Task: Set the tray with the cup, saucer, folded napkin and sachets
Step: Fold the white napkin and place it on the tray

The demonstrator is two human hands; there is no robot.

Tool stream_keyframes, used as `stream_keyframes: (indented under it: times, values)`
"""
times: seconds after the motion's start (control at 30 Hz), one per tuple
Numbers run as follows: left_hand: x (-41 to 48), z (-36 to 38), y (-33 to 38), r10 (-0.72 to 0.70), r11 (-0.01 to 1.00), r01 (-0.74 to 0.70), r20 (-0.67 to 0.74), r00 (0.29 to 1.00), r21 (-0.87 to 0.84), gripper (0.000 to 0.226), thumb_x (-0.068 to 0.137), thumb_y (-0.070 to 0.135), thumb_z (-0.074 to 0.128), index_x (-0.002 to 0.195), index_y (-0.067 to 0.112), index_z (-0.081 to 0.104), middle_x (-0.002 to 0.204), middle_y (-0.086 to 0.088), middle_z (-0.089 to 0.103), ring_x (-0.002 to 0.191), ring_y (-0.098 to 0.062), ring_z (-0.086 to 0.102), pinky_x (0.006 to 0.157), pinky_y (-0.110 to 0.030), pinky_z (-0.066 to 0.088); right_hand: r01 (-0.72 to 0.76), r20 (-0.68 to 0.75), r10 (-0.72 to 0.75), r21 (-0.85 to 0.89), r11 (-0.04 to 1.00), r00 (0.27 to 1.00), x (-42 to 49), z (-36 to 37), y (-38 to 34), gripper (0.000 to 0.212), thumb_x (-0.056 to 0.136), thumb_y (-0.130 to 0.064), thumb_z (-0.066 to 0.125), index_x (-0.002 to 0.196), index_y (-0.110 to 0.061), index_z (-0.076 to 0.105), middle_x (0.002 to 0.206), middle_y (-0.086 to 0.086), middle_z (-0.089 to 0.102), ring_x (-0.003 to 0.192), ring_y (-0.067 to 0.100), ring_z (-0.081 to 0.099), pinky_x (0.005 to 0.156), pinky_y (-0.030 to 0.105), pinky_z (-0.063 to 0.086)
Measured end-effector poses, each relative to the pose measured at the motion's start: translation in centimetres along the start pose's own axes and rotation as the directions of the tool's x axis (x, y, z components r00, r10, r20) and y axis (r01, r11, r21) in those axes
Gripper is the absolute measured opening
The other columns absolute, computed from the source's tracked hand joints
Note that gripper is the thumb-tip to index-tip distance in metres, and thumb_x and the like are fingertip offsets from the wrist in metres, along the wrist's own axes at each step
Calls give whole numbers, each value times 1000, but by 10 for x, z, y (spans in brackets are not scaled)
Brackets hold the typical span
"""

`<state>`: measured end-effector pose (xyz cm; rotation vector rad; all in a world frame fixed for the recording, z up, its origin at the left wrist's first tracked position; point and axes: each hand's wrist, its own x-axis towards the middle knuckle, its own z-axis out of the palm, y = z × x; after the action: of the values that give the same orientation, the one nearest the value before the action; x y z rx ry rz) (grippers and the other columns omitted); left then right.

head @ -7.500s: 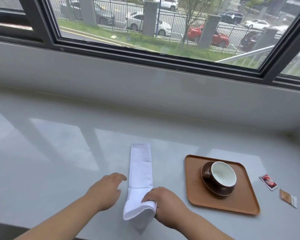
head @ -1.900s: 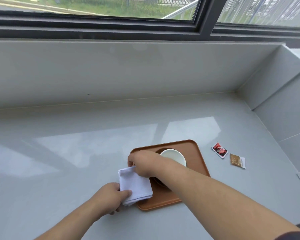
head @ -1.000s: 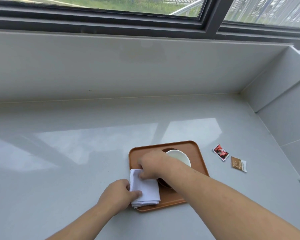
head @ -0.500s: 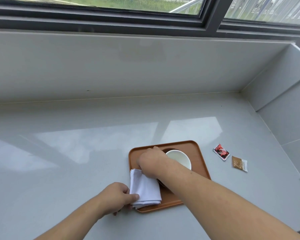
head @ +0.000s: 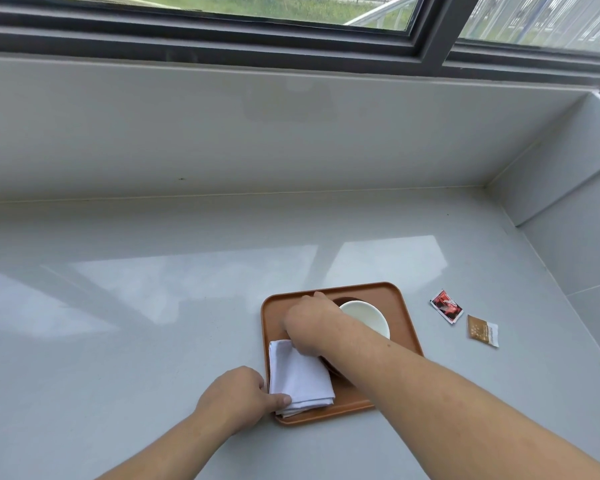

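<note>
Pinching napkin (head: 300, 375) at tray (head: 404, 318) left edge: both hands, right (head: 309, 325) grip seemingly closed.

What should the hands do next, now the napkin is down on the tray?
Probably let go of the folded napkin and send the right hand to the red sachet: it and the brown sachet lie on the counter, off the tray.

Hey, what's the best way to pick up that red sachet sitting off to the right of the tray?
The red sachet lies flat on the counter, clear of the brown sachet. Probably best from above: pinch its two long edges with the fingertips, or lift a corner first, since a flat packet offers no height to grasp.
</note>
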<state>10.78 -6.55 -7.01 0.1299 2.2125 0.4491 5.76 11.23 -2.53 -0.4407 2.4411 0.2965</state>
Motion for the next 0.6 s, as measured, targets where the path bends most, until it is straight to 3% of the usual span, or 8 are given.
stream_keyframes:
  times: [0.07,0.17,0.33,0.6]
  values:
    - [0,1,0,-15,1000,15,-9,1000,21,61,67,73,72,56,21,42,60,4,53,56,-14,49,53,-30,31,9,-51,-7,44,999,999,-1,-2,-3,9,92,-27,57,85,-24,60,91,-2,62,90,25,54,81,41,35]
    - [0,3,2,-32,998,33,-13,999,53,58,65,75,70,57,21,50,60,4,59,57,-12,55,52,-29,34,63,-123,-46,142,988,991,-3,-6,-9,37,91,-43,59,64,-25,41,69,-8,46,77,23,50,78,42,38]
    - [2,2,5,-49,996,48,20,999,70,56,63,74,72,56,22,51,57,5,58,55,-12,55,51,-28,34,29,-117,-18,91,995,993,-1,-6,-20,41,95,-39,57,61,-20,45,64,-4,46,72,23,51,88,44,43]
    - [6,0,4,-31,998,27,56,998,62,54,61,74,74,55,22,63,44,8,64,47,-7,59,51,-26,41,-58,-111,67,75,995,992,0,11,-35,36,98,-28,49,63,-21,41,64,-3,43,73,24,46,80,40,29]
